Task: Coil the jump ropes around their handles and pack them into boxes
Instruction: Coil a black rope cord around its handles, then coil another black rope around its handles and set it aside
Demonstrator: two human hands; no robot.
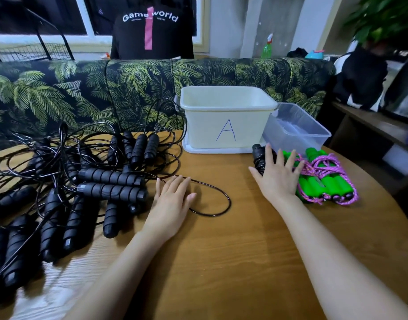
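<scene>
View from the head of a person seated at a round wooden desk (244, 262). The white box (226, 125), marked w/ a blue letter A, stands at the far edge of the desk on what looks like its own lid, open at the top, prob. so ropes can go straight in. Nothing shows inside it from this angle.

Touching the white box on its right is a clear box (297, 130), lower and also open.

Left of the white box lies a big pile of black ropes (83, 181): foam handles at all angles, thin cords tangled and looping up toward the sofa (106, 93) behind. These are not yet coiled. One loose cord (219, 204) runs out of the pile in a wide loop in front of the white box.

The left hand (173, 199) lies flat on the desk in front of the white box and a little left, fingers straight and close together, resting on that loose cord, likely to find which rope it belongs to.

In front of the white box's right corner sits one wound black rope (258, 158), cord wrapped round its handles. The right hand (278, 174) covers it, fingers spread and straight, pinching nothing. Its fingertips also reach the green-handled ropes (332, 183) w/ pink cords, wound and set in front of the clear box, seemingly sorted apart by colour. Nothing is seen packed so far.
</scene>
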